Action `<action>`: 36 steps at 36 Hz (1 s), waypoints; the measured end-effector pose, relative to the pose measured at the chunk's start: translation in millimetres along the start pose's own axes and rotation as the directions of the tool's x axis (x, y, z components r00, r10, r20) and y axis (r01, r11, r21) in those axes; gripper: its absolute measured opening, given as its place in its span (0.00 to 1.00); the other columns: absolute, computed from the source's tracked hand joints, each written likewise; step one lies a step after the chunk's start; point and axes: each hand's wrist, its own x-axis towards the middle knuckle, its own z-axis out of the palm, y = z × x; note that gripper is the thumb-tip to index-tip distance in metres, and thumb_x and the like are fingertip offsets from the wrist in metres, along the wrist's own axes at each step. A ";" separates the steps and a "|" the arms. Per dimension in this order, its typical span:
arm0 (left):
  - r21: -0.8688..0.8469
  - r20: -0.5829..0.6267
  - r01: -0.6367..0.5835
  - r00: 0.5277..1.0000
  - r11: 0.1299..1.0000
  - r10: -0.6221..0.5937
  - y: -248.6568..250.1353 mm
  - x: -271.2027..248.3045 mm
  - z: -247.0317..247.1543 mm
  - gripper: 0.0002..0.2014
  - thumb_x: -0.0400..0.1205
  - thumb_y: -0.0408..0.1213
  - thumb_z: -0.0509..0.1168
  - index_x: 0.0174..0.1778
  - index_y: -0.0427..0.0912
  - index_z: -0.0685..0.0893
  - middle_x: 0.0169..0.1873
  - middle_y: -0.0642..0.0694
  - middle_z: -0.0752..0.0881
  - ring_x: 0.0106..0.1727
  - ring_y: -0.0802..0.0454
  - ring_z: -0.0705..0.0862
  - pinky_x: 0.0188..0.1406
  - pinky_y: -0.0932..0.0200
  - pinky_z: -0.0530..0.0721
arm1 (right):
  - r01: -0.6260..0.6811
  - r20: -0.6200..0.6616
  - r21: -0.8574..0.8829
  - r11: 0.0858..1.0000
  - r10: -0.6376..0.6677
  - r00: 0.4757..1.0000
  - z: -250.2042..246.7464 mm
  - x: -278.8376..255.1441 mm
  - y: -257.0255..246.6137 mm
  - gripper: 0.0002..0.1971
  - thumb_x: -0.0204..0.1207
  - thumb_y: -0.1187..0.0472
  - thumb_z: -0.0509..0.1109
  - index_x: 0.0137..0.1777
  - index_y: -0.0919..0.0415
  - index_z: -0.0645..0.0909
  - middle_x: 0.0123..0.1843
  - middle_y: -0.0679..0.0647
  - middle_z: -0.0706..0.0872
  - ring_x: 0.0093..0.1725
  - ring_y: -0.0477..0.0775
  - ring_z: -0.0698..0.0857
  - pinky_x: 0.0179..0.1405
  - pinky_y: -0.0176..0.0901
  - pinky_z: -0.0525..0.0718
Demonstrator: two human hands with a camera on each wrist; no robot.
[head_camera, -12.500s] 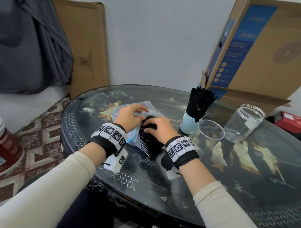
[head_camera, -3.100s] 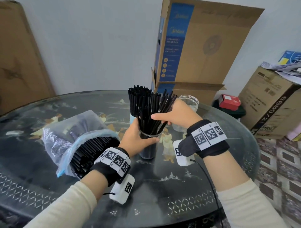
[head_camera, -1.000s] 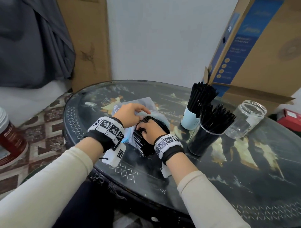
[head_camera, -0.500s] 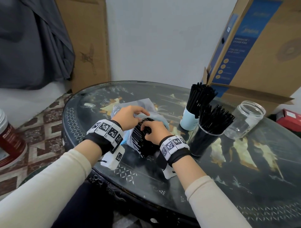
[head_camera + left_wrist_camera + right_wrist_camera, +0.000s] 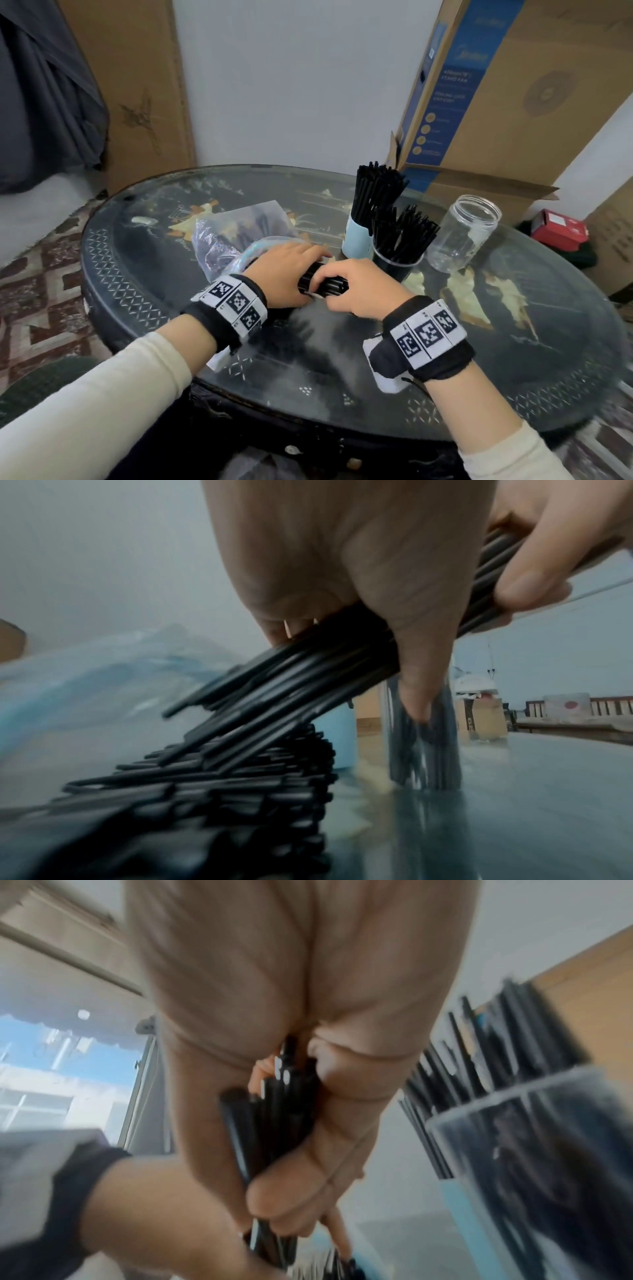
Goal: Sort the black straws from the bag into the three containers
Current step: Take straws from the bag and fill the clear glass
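Observation:
A bundle of black straws [image 5: 325, 285] lies level just above the table, gripped at both ends. My left hand [image 5: 287, 274] curls round its left end, beside the mouth of the clear plastic bag [image 5: 233, 229]. My right hand [image 5: 358, 287] wraps round its right end. In the left wrist view the bundle [image 5: 308, 674] slants up out of the loose straws in the bag [image 5: 205, 791]. The light blue cup [image 5: 356, 238] and the clear cup [image 5: 394, 269] both stand packed with straws. The glass jar [image 5: 462, 233] to their right holds nothing.
The round dark glass-topped table [image 5: 513, 342] has its front edge close to my body. A tall cardboard box [image 5: 513, 102] leans behind the containers, and a flat carton [image 5: 137, 85] stands at the back left. A red box [image 5: 558, 229] sits beyond the table.
The right hand has drawn a bundle of straws out of the bag, to the right. The left hand has left the bag's rim and now grips the bundle too.

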 end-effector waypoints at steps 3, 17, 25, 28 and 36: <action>-0.105 -0.017 0.011 1.000 0.994 -0.013 11.2 8.5 3.8 0.30 0.68 0.47 0.73 0.66 0.51 0.73 0.47 0.50 0.88 0.50 0.48 0.85 0.48 0.52 0.80 | -0.018 -0.020 0.031 0.999 0.019 1.000 -12.0 -18.2 1.1 0.17 0.71 0.67 0.74 0.56 0.48 0.89 0.41 0.43 0.85 0.31 0.37 0.81 0.33 0.22 0.75; -0.851 -0.056 0.064 0.976 0.522 -0.212 83.4 25.7 14.6 0.04 0.77 0.37 0.73 0.46 0.45 0.85 0.39 0.48 0.90 0.44 0.56 0.88 0.44 0.60 0.84 | 0.302 -0.540 -0.080 0.950 -0.296 0.788 -57.3 -58.7 -14.4 0.29 0.80 0.58 0.70 0.81 0.53 0.67 0.79 0.48 0.68 0.79 0.38 0.64 0.77 0.29 0.62; -0.834 -0.061 0.134 0.941 0.535 -0.332 76.7 31.5 65.0 0.24 0.76 0.30 0.73 0.65 0.41 0.72 0.53 0.59 0.79 0.49 0.87 0.74 0.52 0.84 0.71 | 0.093 -0.212 -0.111 0.989 -0.115 0.971 -22.5 -39.3 15.6 0.29 0.83 0.52 0.65 0.83 0.49 0.62 0.83 0.45 0.64 0.80 0.47 0.65 0.80 0.46 0.65; -0.871 -0.036 0.154 0.927 0.467 -0.373 74.2 30.7 66.6 0.22 0.74 0.38 0.76 0.59 0.45 0.73 0.43 0.63 0.82 0.45 0.90 0.75 0.52 0.76 0.74 | 0.133 -0.276 -0.089 0.987 -0.153 0.949 -20.2 -37.0 16.0 0.28 0.83 0.53 0.66 0.82 0.50 0.65 0.82 0.45 0.66 0.80 0.48 0.66 0.79 0.45 0.65; -0.837 -0.040 0.116 0.962 0.535 -0.272 66.7 23.7 63.7 0.20 0.74 0.32 0.76 0.61 0.42 0.81 0.51 0.51 0.87 0.57 0.63 0.85 0.52 0.62 0.84 | 0.136 -0.305 -0.100 0.986 -0.160 0.939 -14.5 -29.2 20.3 0.29 0.82 0.52 0.66 0.82 0.53 0.65 0.81 0.47 0.67 0.80 0.49 0.65 0.80 0.42 0.62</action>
